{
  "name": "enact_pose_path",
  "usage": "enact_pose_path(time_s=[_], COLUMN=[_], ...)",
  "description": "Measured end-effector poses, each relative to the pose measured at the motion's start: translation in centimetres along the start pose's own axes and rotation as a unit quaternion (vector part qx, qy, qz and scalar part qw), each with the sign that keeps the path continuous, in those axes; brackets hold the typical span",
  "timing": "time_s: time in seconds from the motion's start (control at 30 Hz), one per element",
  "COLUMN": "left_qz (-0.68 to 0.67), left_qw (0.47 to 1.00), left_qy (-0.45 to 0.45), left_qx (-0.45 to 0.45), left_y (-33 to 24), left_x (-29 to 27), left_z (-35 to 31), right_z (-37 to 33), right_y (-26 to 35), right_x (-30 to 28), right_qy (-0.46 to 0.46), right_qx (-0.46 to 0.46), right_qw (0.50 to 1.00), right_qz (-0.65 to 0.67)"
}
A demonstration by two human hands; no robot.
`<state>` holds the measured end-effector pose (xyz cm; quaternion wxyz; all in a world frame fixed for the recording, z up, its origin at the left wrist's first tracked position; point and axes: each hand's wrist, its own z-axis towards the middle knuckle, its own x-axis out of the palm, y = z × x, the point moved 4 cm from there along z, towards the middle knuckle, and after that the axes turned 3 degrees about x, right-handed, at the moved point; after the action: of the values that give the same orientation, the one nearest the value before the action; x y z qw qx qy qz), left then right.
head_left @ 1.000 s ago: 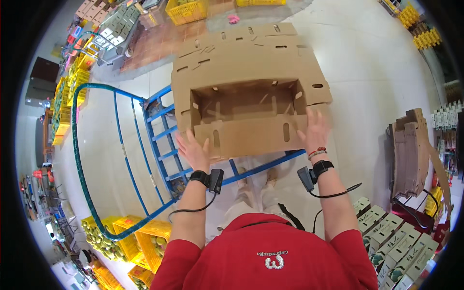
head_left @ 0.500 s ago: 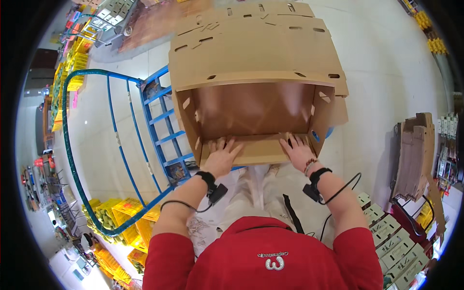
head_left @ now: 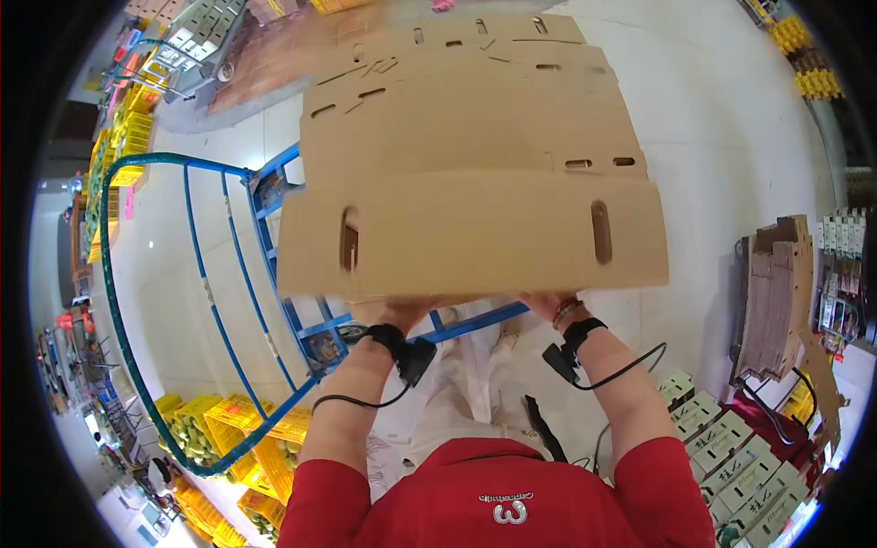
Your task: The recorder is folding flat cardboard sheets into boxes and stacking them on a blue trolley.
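In front of me is a brown cardboard box (head_left: pixel 475 233), tilted so that a broad panel with two long hand slots faces up. Its inside is hidden. My left hand (head_left: pixel 409 312) is at the near lower edge, left of the middle, and appears to grip the box. Farther right, my right hand (head_left: pixel 550 305) holds the same edge. The fingers of both hands are tucked out of sight under the panel. Behind the box lies flat slotted cardboard (head_left: pixel 475 110), which looks like stacked sheets.
A blue cart (head_left: pixel 274 219) with a curved green handle (head_left: pixel 111 274) stands at the left and runs under the cardboard. Yellow crates (head_left: pixel 251 425) are at the lower left. Folded cardboard (head_left: pixel 776 292) leans at the right, above rows of pale cartons (head_left: pixel 731 447).
The open inside of the box has gone from sight, and a slotted panel now faces up. My fingers, which lay on the near flap, have passed under the edge.
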<state>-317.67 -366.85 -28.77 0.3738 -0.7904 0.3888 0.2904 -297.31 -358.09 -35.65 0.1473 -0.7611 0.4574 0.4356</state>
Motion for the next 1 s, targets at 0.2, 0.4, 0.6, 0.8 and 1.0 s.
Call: enact_pose_path(time_s=[0.2,0.4,0.6,0.8,1.0], left_qz=[0.054,0.031,0.076,0.059,0.078], left_qw=[0.996,0.998,0.979,0.985,0.992], left_qy=[-0.073,-0.055,-0.176,-0.161,-0.082], left_qx=[0.023,-0.019,0.073,0.014,0.057], left_y=[3.6,4.4,4.9,6.4,4.4], left_x=[1.5,1.4,2.1,3.3,1.0], left_z=[1.3,2.9,5.3,5.5,6.4], right_z=[-1.0,-0.3,6.4,6.2,6.8], right_y=[-0.3,-2.1,2.0,0.7,0.8], right_x=[-0.8,0.2,-0.6,-2.3,-1.8], right_qy=[-0.127,-0.168,-0.165,-0.19,-0.188], right_qx=[-0.091,-0.073,-0.02,-0.024,-0.053], right_qw=[0.988,0.983,0.986,0.979,0.98], right_qz=[-0.005,0.019,-0.027,0.064,0.032])
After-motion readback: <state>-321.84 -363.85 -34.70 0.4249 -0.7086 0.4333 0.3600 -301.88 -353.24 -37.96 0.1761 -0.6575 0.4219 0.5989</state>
